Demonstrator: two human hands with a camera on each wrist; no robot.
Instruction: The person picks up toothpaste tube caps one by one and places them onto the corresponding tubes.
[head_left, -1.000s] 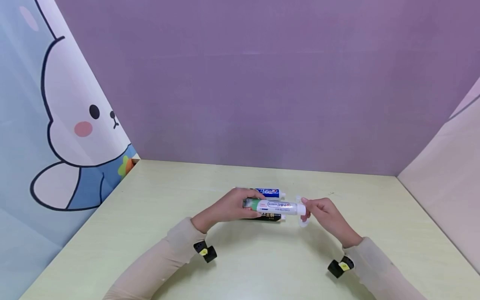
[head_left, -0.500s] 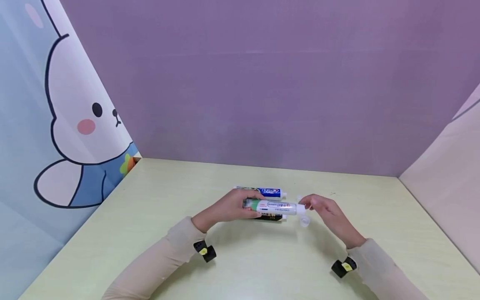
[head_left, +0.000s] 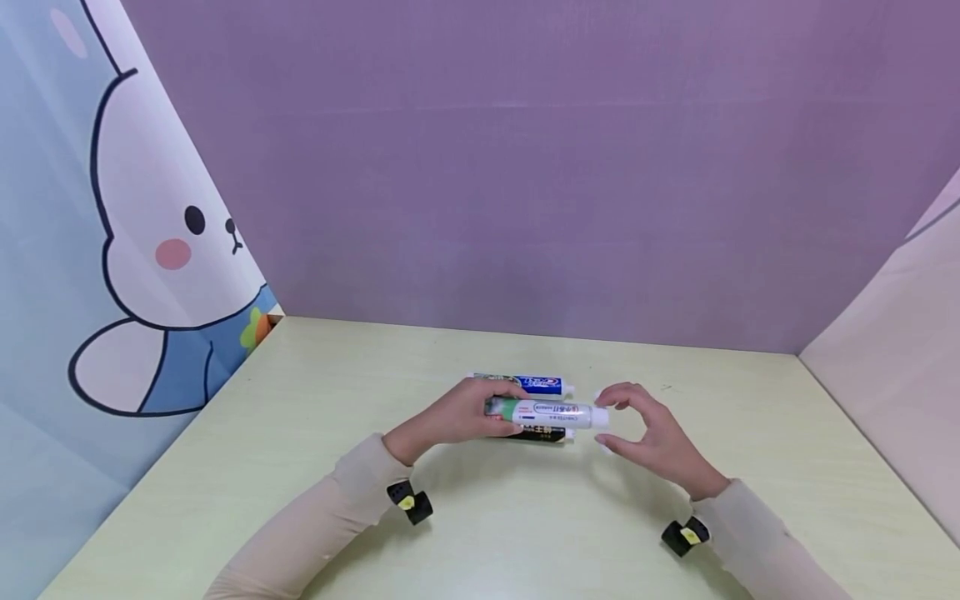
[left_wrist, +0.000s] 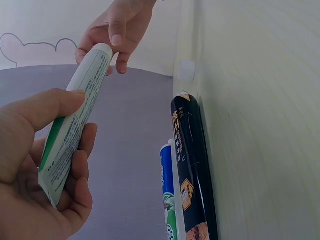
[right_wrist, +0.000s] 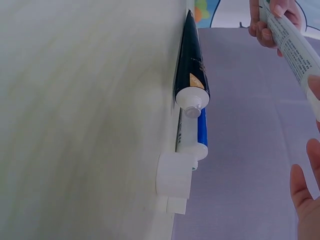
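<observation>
My left hand (head_left: 457, 412) grips a white and green toothpaste tube (head_left: 555, 414) by its flat end, holding it above the table. The tube's white cap (head_left: 601, 418) points right. Around that cap my right hand (head_left: 660, 437) is spread, thumb on the near side and fingers on the far side, holding nothing. Below the held tube lie a blue toothpaste tube (head_left: 542, 385) and a black toothpaste tube (head_left: 546, 435), both with bare nozzles pointing right; the left hand and held tube partly cover them in the head view.
Two loose white caps, the larger cap (right_wrist: 174, 175) and a smaller cap (right_wrist: 176, 205), stand on the table (head_left: 480, 533) just beyond the nozzles. A purple backdrop (head_left: 480, 167) rises behind the table, with a rabbit-print sheet (head_left: 150, 250) at left.
One second ago my right thumb and fingers were together at the cap; they have since spread apart around it. My left hand keeps the tube nearly still.
</observation>
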